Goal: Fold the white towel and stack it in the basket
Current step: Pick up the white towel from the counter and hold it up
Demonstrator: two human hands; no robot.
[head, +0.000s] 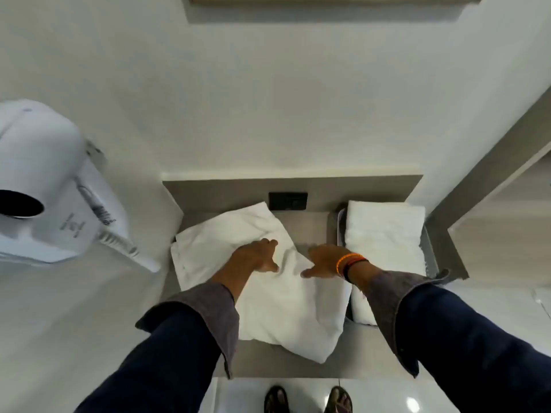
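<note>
Grey counter [298,365], both flat, unclenched palms, left hand [256,257] and right hand [325,262], on white towel [280,305] beside basket [432,257].

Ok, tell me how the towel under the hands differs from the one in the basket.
The towel under the hands lies loosely on the counter, rumpled and askew; the towel in the basket is a neat, squared stack. The first is touched by the left hand and right hand, fingers spread flat; the second is untouched. The first spreads wider and flatter; the second looks thicker. Both are plain white.
</note>
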